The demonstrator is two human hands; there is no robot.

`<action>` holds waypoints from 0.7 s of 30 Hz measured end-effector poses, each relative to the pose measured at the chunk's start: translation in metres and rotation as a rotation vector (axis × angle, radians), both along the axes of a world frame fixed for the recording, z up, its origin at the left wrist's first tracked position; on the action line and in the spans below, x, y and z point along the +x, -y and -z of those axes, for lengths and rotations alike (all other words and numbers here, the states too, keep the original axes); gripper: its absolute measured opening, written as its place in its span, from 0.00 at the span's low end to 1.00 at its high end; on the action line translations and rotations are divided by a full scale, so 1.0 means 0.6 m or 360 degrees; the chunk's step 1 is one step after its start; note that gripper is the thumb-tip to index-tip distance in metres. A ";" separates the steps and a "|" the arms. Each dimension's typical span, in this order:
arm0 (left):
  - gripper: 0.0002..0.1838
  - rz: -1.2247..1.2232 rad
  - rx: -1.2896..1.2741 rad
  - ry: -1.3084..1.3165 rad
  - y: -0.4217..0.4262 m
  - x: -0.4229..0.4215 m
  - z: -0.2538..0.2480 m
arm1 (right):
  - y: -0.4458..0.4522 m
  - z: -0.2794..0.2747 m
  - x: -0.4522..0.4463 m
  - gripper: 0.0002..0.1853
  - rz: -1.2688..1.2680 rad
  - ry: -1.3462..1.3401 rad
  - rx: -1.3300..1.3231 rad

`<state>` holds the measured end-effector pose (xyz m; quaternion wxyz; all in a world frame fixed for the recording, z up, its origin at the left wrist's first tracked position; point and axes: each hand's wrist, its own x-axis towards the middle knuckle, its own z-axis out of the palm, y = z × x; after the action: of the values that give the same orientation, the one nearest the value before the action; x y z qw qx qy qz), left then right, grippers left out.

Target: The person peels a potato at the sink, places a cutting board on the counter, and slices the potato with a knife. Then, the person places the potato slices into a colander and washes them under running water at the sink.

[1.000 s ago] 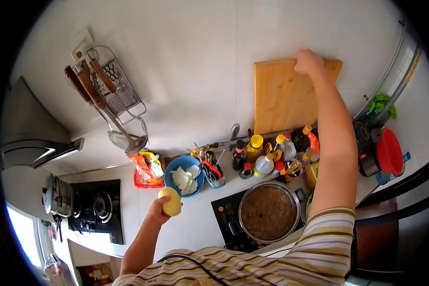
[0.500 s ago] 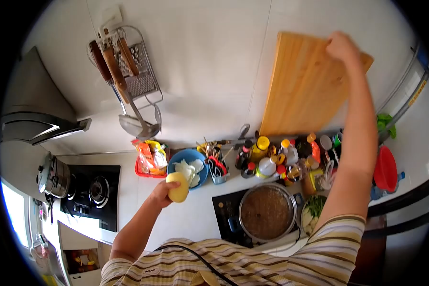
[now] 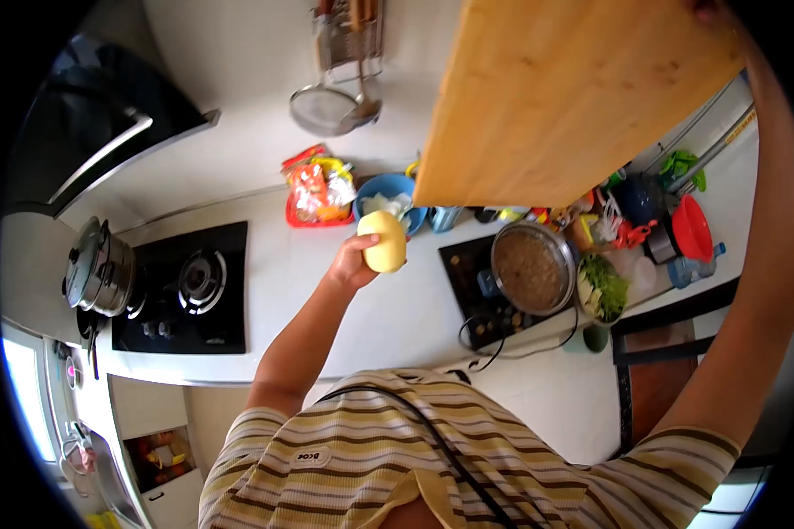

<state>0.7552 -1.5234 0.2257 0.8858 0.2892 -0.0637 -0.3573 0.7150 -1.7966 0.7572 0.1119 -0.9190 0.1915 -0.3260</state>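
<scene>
My left hand (image 3: pixel 355 262) is closed round a peeled, pale yellow potato (image 3: pixel 382 242), held above the white counter (image 3: pixel 344 317). At the upper right, my right hand (image 3: pixel 704 9) grips the top edge of a large wooden cutting board (image 3: pixel 573 97), its fingers partly cut off by the dark image border. The board is raised and tilted, in front of the wall and hiding most of the bottles. Just behind the potato is a blue bowl (image 3: pixel 419 218) with white pieces in it.
A pot of brown liquid (image 3: pixel 531 266) stands on an induction cooker (image 3: pixel 468 309), beside a plate of greens (image 3: pixel 603 286). The black gas stove (image 3: pixel 181 295) is left, near a steamer pot (image 3: pixel 106 269). Red basket (image 3: pixel 313 220) holds packets; ladles (image 3: pixel 322 110) hang above.
The cutting board has come up and away from the wall, nearer to me, with my right hand on it. The view has shifted; the potato is still in my left hand.
</scene>
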 end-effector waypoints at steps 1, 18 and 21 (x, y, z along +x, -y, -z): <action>0.35 -0.0032 -0.0018 -0.0026 -0.030 -0.022 0.006 | -0.034 0.009 -0.007 0.03 0.0086 -0.0063 -0.0026; 0.26 -0.0239 0.0692 -0.0410 -0.640 -0.148 0.166 | -0.198 0.629 -0.202 0.18 -0.0341 -0.0853 0.1514; 0.28 -0.0226 0.1016 -0.0475 -0.644 -0.124 0.145 | -0.176 0.769 -0.236 0.15 -0.0177 -0.0802 0.1776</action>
<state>0.6810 -1.1370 0.1386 0.7730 0.4996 0.2015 -0.3350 0.5733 -1.6907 0.2956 0.5443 -0.7792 0.3055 0.0570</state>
